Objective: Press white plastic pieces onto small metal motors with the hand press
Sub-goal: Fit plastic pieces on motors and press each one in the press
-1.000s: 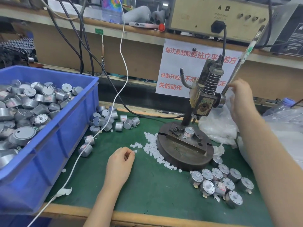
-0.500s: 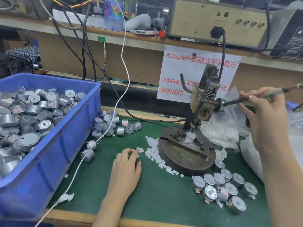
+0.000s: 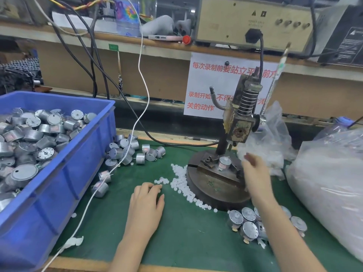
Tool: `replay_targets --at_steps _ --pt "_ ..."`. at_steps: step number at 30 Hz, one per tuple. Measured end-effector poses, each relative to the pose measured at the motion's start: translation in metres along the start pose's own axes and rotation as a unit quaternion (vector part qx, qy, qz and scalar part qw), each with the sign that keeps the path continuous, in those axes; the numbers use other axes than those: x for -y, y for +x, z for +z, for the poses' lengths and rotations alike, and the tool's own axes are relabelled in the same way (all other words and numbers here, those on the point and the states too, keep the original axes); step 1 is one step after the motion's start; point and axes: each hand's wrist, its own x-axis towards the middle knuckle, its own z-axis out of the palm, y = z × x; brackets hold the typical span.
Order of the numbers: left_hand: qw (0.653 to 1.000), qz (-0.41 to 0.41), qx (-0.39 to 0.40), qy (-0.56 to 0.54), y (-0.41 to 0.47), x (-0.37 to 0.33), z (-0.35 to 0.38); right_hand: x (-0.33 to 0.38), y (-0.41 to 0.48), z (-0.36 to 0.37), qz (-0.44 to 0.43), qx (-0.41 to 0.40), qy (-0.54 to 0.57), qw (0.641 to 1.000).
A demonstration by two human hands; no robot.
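Note:
The hand press (image 3: 238,122) stands on a round metal base (image 3: 208,191). A small metal motor (image 3: 224,163) sits upright in the fixture under the ram. The lever (image 3: 279,73) points up and to the right, free of any hand. My right hand (image 3: 255,169), blurred, is just right of the motor with loosely curled fingers and holds nothing that I can see. My left hand (image 3: 146,199) lies on the green mat (image 3: 186,242), fingertips touching the scattered white plastic pieces (image 3: 179,179).
A blue bin (image 3: 59,173) full of motors fills the left. Loose motors (image 3: 127,150) lie beside it, and a group of motors (image 3: 247,222) lies below the press base. Plastic bags (image 3: 324,173) crowd the right. A white cable (image 3: 110,173) crosses the mat.
My right hand let go of the lever and came down beside the motor. The lever has swung back up and the ram has risen. My left hand has barely moved.

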Motion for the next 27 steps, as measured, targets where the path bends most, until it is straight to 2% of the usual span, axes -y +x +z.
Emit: replay_targets --at_steps 2,6,9,12,14,16,19,22,24,27 --pt "1.000 -0.006 0.004 -0.006 0.001 -0.001 -0.001 -0.014 -0.007 0.015 -0.026 0.036 -0.056 0.997" --pt "1.000 -0.010 0.009 -0.014 0.003 0.000 -0.001 -0.012 -0.005 0.032 -0.092 0.056 -0.145 0.984" --pt "1.000 -0.011 0.005 -0.027 0.003 0.000 -0.002 -0.008 -0.002 0.039 -0.137 0.048 -0.204 0.968" --pt "0.999 -0.011 0.001 -0.036 0.003 -0.001 -0.002 -0.006 -0.003 0.038 -0.182 0.022 -0.292 0.939" --pt "0.999 -0.008 0.002 -0.033 0.003 0.000 -0.003 -0.003 -0.008 0.032 -0.184 0.040 -0.327 0.926" --pt "0.999 -0.005 0.004 -0.031 0.002 0.000 -0.004 -0.002 -0.019 0.023 -0.184 0.077 -0.308 0.930" --pt "0.999 -0.003 0.003 -0.040 0.002 -0.002 -0.007 -0.003 -0.053 0.011 -0.218 0.161 -0.216 0.938" --pt "0.999 0.002 0.002 -0.039 0.002 -0.003 -0.008 -0.016 -0.084 0.003 -0.254 0.229 -0.207 0.917" --pt "0.999 0.005 0.005 -0.035 0.001 -0.004 -0.008 -0.025 -0.096 -0.002 -0.278 0.236 -0.236 0.901" --pt "0.999 0.006 0.005 -0.036 0.000 -0.003 -0.008 -0.038 -0.100 -0.008 -0.331 0.186 -0.322 0.867"
